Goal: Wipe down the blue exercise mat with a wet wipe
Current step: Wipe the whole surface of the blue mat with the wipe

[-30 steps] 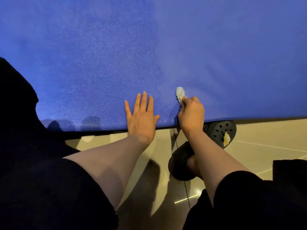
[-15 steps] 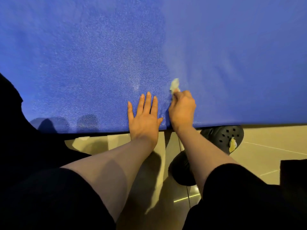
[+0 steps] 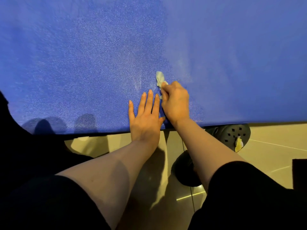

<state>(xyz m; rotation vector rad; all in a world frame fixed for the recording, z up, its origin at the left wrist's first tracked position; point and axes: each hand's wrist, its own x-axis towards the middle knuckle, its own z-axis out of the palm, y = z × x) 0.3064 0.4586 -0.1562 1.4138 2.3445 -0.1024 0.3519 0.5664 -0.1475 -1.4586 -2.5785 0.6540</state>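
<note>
The blue, grainy-textured exercise mat [image 3: 99,63] fills the upper view, its near edge lying on the beige glossy tiled floor [image 3: 274,146]; its left part glistens, its right part looks duller. A small, crumpled white wet wipe [image 3: 159,78] lies on the mat near that edge. The mat runs out of view on three sides, and the wipe's lower part is hidden in the right hand [image 3: 176,103], whose curled fingers pinch it. The left hand [image 3: 145,118] lies flat just beside it, fingers straight on the mat. A black perforated clog [image 3: 232,135] sits partly under the mat's edge.
</note>
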